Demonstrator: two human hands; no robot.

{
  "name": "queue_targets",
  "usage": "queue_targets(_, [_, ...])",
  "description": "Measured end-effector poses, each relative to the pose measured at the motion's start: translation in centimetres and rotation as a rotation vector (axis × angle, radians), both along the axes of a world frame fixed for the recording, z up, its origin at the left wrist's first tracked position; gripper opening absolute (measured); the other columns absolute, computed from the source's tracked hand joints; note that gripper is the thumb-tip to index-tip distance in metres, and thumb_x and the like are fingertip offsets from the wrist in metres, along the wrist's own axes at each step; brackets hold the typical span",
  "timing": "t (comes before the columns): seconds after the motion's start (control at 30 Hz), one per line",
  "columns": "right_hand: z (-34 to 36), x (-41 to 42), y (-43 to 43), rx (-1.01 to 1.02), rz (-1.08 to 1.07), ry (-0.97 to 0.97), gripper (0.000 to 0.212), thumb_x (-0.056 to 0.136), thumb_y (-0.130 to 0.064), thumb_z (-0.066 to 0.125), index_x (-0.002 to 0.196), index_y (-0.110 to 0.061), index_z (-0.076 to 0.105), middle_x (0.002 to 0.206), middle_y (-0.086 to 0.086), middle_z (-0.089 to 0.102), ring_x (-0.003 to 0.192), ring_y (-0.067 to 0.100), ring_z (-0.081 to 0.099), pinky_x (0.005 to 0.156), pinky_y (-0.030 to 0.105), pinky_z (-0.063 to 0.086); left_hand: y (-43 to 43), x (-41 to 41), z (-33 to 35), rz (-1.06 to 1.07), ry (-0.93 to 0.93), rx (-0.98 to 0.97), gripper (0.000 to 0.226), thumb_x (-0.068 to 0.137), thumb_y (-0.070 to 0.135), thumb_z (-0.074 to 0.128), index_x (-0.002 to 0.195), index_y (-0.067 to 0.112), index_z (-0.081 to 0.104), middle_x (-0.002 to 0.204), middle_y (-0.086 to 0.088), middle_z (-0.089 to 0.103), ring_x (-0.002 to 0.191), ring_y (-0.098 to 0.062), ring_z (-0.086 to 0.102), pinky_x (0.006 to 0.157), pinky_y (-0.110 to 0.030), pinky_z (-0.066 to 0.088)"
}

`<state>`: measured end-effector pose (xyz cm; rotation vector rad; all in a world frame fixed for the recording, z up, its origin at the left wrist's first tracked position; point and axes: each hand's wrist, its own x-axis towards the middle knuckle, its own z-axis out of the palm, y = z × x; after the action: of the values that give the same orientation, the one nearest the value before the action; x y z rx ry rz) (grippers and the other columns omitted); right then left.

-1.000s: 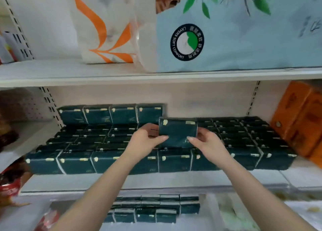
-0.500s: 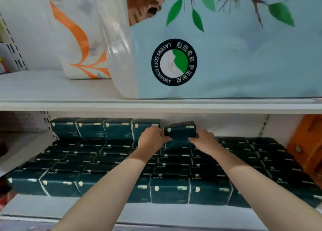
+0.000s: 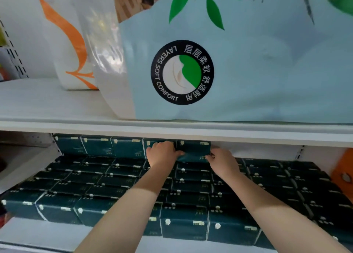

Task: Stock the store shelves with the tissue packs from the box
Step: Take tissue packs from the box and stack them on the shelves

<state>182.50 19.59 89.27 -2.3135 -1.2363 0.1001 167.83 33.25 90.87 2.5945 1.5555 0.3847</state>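
Far back on the low shelf (image 3: 47,231), two hands hold one dark green pack (image 3: 193,149). It stands up on its edge, above the flat packs (image 3: 114,180). It is hard to tell if its bottom rests on them. The pack is at the right end of a row (image 3: 99,145) of four standing packs and touches the last one.

The left hand (image 3: 162,153) grips the left end of the pack, with its fingers curled over the top edge. The right hand (image 3: 222,162) holds the low right corner, with its fingers bent around it. Both arms reach in from the near side, over the flat packs.

The flat packs fill most of the low shelf, left to right and near to far. To the right of the held pack, the white back wall (image 3: 257,152) shows. An orange box (image 3: 343,172) sits at the far right.

On the top shelf (image 3: 47,103) a big blue bag (image 3: 248,71) with a round black mark stands on the right. A white bag (image 3: 65,42) with orange swirls stands to its left, farther back.
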Motion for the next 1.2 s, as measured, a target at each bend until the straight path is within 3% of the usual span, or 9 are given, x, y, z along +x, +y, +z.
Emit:
queue_targets(0.17, [0.1, 0.3, 0.2, -0.034, -0.016, -0.065, 0.03, 0.104, -0.032, 0.048, 0.09, -0.013, 0.067, 0.072, -0.003, 0.057, 0.069, 0.02, 0.061, 0.058, 0.031, 0.047, -0.1, 0.3, 0.0, 0.002, 0.032, 0.042, 0.054, 0.086, 0.072, 0.058, 0.063, 0.024, 0.053, 0.065, 0.005, 0.056, 0.086, -0.022, 0.063, 0.076, -0.036, 0.039])
queue_targets(0.3, [0.1, 0.1, -0.1, -0.023, -0.006, -0.038, 0.027, 0.103, -0.031, 0.048, 0.092, -0.014, 0.066, 0.08, 0.0, 0.062, 0.079, 0.025, 0.066, 0.063, 0.033, 0.049, -0.5, 0.0, -0.1, 0.018, 0.027, -0.008, 0.052, 0.087, 0.073, 0.056, 0.073, 0.024, 0.061, 0.069, 0.005, 0.058, 0.086, -0.023, 0.06, 0.08, -0.039, 0.033])
queue_targets(0.43, [0.0, -0.5, -1.3, 0.125, 0.021, -0.039, 0.024, 0.097, -0.026, 0.059, 0.116, -0.013, 0.063, 0.106, 0.006, 0.069, 0.092, 0.024, 0.066, 0.078, 0.04, 0.057, -1.4, -1.7, -1.2, 0.032, 0.01, -0.051, 0.059, 0.09, 0.072, 0.052, 0.064, 0.02, 0.06, 0.069, 0.002, 0.063, 0.083, -0.025, 0.059, 0.086, -0.041, 0.039])
queue_targets(0.53, [0.2, -1.4, -2.1, 0.229, 0.076, -0.063, 0.054, 0.092, -0.028, 0.066, 0.141, -0.016, 0.047, 0.132, 0.005, 0.06, 0.116, 0.027, 0.059, 0.097, 0.044, 0.051, -1.5, -3.9, -1.2, -0.001, -0.051, -0.06, 0.053, 0.092, 0.072, 0.05, 0.09, 0.023, 0.072, 0.083, 0.002, 0.069, 0.096, -0.026, 0.064, 0.086, -0.039, 0.042])
queue_targets(0.6, [0.3, -2.4, -2.4, 0.235, 0.097, -0.14, 0.067, 0.093, -0.032, 0.065, 0.151, -0.013, 0.036, 0.15, 0.007, 0.046, 0.137, 0.028, 0.042, 0.115, 0.043, 0.037, -1.7, -5.7, -0.7, -0.011, -0.085, -0.052, 0.057, 0.091, 0.073, 0.049, 0.116, 0.026, 0.068, 0.1, 0.002, 0.072, 0.108, -0.025, 0.062, 0.092, -0.04, 0.045])
queue_targets(0.67, [0.6, -3.7, -2.7, 0.241, 0.137, -0.258, 0.073, 0.095, -0.037, 0.063, 0.154, -0.009, 0.031, 0.158, 0.008, 0.034, 0.146, 0.027, 0.029, 0.122, 0.039, 0.024, -2.0, -7.5, -0.1, -0.015, -0.089, -0.026, 0.063, 0.09, 0.075, 0.048, 0.127, 0.026, 0.064, 0.11, 0.003, 0.072, 0.114, -0.023, 0.06, 0.096, -0.041, 0.046])
queue_targets(0.83, [1.2, -8.9, -2.3, 0.243, 0.346, -0.326, 0.076, 0.095, -0.046, 0.058, 0.157, -0.017, 0.025, 0.163, 0.001, 0.023, 0.15, 0.021, 0.02, 0.119, 0.031, 0.011, -2.5, -13.0, 1.3, -0.052, -0.157, -0.088, 0.062, 0.09, 0.07, 0.056, 0.135, 0.028, 0.06, 0.129, 0.005, 0.067, 0.123, -0.022, 0.058, 0.102, -0.044, 0.048])
queue_targets(0.97, [1.2, -14.3, -0.8, 0.16, 0.487, -0.289, 0.08, 0.095, -0.054, 0.052, 0.158, -0.026, 0.012, 0.166, -0.008, 0.009, 0.151, 0.015, 0.009, 0.117, 0.028, 0.003, -3.4, -20.0, 1.2, -0.079, -0.196, -0.053, 0.075, 0.087, 0.065, 0.065, 0.147, 0.024, 0.048, 0.146, -0.001, 0.056, 0.133, -0.024, 0.05, 0.108, -0.044, 0.045])
queue_targets(1.2, [0.7, -26.8, 1.3, 0.073, 0.797, -0.328, 0.094, 0.091, -0.058, 0.057, 0.16, -0.019, 0.007, 0.167, 0.001, 0.011, 0.153, 0.02, 0.012, 0.125, 0.037, 0.013, -6.0, -36.6, 0.1, -0.005, -0.125, -0.044, 0.096, 0.081, 0.071, 0.067, 0.158, 0.028, 0.027, 0.16, 0.002, 0.038, 0.145, -0.021, 0.034, 0.118, -0.042, 0.035])
